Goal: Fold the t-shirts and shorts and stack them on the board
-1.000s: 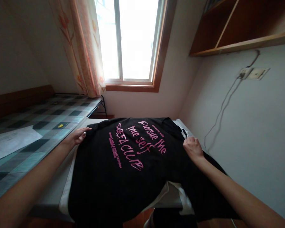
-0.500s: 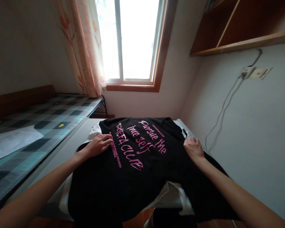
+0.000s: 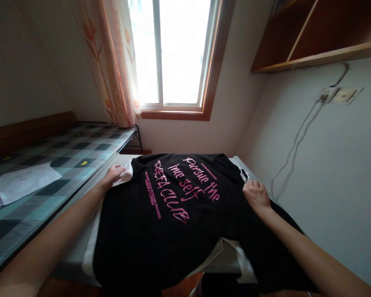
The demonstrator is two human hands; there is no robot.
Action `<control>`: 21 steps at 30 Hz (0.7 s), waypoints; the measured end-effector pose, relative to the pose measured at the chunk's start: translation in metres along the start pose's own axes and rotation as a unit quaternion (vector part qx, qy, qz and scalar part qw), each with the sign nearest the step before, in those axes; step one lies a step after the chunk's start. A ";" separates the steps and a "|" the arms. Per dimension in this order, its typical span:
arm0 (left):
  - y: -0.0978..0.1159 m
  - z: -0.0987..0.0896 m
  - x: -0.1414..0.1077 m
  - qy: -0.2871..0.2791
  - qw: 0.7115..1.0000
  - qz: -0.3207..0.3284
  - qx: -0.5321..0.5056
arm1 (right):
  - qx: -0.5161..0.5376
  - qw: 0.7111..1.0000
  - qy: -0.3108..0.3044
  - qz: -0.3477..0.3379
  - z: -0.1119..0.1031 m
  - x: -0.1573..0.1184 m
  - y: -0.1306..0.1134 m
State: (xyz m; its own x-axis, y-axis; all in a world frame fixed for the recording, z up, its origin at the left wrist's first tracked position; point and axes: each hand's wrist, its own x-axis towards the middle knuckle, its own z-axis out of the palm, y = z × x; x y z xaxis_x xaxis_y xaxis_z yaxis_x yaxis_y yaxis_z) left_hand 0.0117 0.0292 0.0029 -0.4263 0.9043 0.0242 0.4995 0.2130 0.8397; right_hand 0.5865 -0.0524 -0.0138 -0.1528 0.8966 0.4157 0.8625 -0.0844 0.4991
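A black T-shirt (image 3: 160,247) with pink lettering and white edges lies spread over a pale table (image 3: 76,231), part of it hanging over the near side. At its left edge, my left hand (image 3: 113,175) pinches the white cloth, which curls up beside the fingers. My right hand (image 3: 256,194) is closed on the black fabric at the right, next to a bunched white-trimmed edge. Below the right arm, the dark cloth falls away past the table. A gap in the shirt's near edge shows white lining.
To the left stands a bed with a checked mattress (image 3: 64,152) and white papers (image 3: 24,185) on it. A curtain (image 3: 116,66) hangs by the window. On the right wall are a wooden shelf (image 3: 336,51) and a socket (image 3: 329,95) with a dangling cord (image 3: 293,144).
My left hand has moved left from the printed front to the shirt's white edge and taken hold of it. The right hand keeps its grip. The view has shifted slightly.
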 end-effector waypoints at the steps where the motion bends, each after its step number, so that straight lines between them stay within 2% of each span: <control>1: 0.002 0.001 0.001 0.010 1.000 -0.004 -0.003 | -0.001 1.000 0.001 0.003 0.001 0.000 0.000; 3: 0.008 0.005 0.002 0.055 0.998 0.013 -0.001 | 0.001 1.000 0.002 0.009 0.001 0.000 0.000; 5: 0.018 0.012 0.000 0.098 0.993 0.063 -0.006 | 0.006 1.000 0.002 0.012 0.001 0.000 -0.001; 7: 0.030 0.022 -0.005 0.096 0.986 0.135 -0.027 | 0.009 1.000 0.004 0.014 0.001 -0.001 -0.001; 8: 0.037 0.028 -0.010 0.063 0.981 0.178 -0.043 | 0.010 1.000 0.006 0.015 0.001 -0.001 -0.001; 11: 0.053 0.046 -0.027 -0.150 0.951 0.262 -0.062 | 0.007 1.000 0.008 0.019 0.002 -0.001 0.000; 12: 0.057 0.050 -0.032 -0.190 0.941 0.276 -0.054 | 0.006 1.000 0.007 0.020 0.002 -0.001 0.000; 13: 0.060 0.053 -0.034 -0.192 0.938 0.287 -0.041 | 0.006 1.000 0.006 0.021 0.003 -0.002 0.000; 14: 0.061 0.053 -0.035 -0.157 0.943 0.293 -0.024 | 0.007 1.000 0.004 0.022 0.003 -0.002 0.000; 16: 0.059 0.049 -0.031 -0.019 0.959 0.282 0.019 | 0.007 1.000 0.002 0.022 0.002 -0.002 0.000; 18: 0.050 0.039 -0.022 0.084 0.969 0.217 0.085 | 0.007 1.000 -0.001 0.022 0.002 -0.002 0.000; 19: 0.044 0.034 -0.017 0.098 0.974 0.164 0.125 | 0.006 1.000 -0.002 0.023 0.001 -0.002 0.000; 21: 0.031 0.024 -0.009 0.072 0.975 0.050 0.204 | 0.006 1.000 -0.005 0.025 0.001 -0.002 0.000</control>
State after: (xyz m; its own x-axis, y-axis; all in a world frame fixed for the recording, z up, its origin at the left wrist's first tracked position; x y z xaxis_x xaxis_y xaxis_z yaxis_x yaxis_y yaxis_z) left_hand 0.0491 0.0365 0.0153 -0.4476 0.8727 0.1952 0.7897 0.2834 0.5441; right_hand 0.5870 -0.0537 -0.0154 -0.1041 0.8953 0.4330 0.8744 -0.1250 0.4688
